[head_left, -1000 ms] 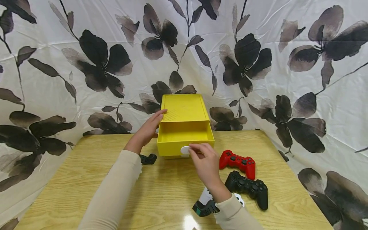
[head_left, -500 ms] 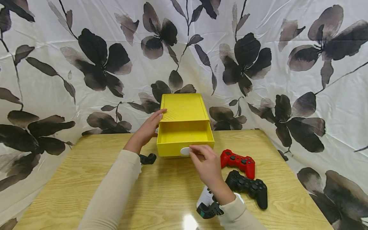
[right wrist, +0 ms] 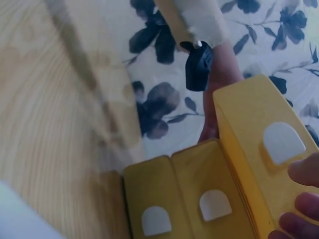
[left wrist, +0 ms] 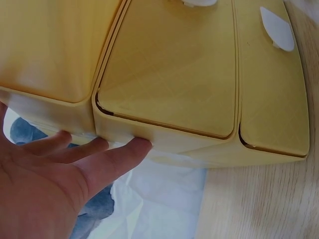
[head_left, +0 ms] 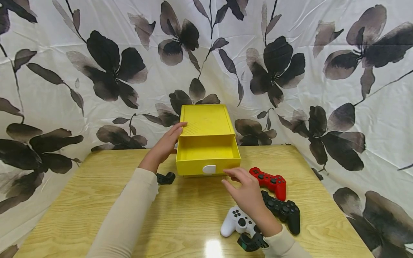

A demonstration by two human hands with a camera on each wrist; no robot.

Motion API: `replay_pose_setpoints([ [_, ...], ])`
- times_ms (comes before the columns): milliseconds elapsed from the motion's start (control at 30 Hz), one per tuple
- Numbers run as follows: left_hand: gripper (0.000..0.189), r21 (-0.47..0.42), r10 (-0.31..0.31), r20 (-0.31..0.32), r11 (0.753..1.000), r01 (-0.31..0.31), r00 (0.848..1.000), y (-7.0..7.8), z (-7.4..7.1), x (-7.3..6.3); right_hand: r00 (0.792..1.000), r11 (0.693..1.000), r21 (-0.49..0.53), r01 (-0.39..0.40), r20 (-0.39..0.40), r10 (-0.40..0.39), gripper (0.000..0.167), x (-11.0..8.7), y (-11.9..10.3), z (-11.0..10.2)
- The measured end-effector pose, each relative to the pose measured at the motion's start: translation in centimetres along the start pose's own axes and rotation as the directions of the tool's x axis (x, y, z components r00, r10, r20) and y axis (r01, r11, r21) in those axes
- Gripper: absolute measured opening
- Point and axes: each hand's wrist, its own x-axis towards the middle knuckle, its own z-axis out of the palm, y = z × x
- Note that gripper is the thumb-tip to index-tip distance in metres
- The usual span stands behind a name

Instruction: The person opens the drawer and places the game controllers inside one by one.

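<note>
A small yellow drawer unit [head_left: 206, 120] stands at the back of the table, its top drawer [head_left: 193, 166] pulled out, with nothing visible inside. My left hand [head_left: 162, 147] rests on the unit's left side, fingers extended along it. In the left wrist view the fingers [left wrist: 117, 162] touch the side wall; two lower drawers are closed. My right hand [head_left: 247, 193] is just right of the drawer's white handle [head_left: 209, 169], apart from it, fingers loosely bent and holding nothing. The right wrist view shows the fingertips [right wrist: 304, 172] close to the drawer front.
On the right of the wooden table [head_left: 180, 222] lie a red game controller [head_left: 271, 181], a black one [head_left: 285, 211] and a white one [head_left: 237, 218], the last two partly behind my right hand and wrist strap. A floral cloth [head_left: 206, 53] hangs behind.
My right hand has let go of the drawer's white handle and moved right and towards me, uncovering more of the white controller. The drawer and my left hand have stayed in place.
</note>
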Motion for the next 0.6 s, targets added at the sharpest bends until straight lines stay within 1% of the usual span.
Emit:
replay_pose_setpoints([
  [133,0.049,0.000,-0.001,0.001,1.000,0.001,1.000,0.0,0.0,0.0,0.997,0.996,-0.075,-0.039,0.064,0.043,0.030,-0.5,0.3,-0.7],
  [233,0.049,-0.003,-0.006,0.003,1.000,0.006,1.000,-0.1,0.0,0.1,0.987,0.988,-0.125,-0.085,0.126,0.101,0.035,-0.9,0.5,-1.2],
  [400,0.049,0.010,-0.012,0.002,1.000,0.012,1.000,-0.2,0.1,0.2,0.956,0.969,-0.198,-0.150,0.220,0.193,0.043,-1.7,1.1,-1.9],
  [500,0.049,0.025,-0.012,0.000,1.000,0.012,1.000,-0.2,0.1,0.2,0.937,0.955,-0.250,-0.162,0.264,0.228,0.046,-2.2,1.5,-2.1],
  [600,0.049,0.029,-0.013,-0.001,1.000,0.013,1.000,-0.1,0.2,0.1,0.914,0.940,-0.291,-0.176,0.307,0.266,0.049,-2.6,1.9,-2.4],
])
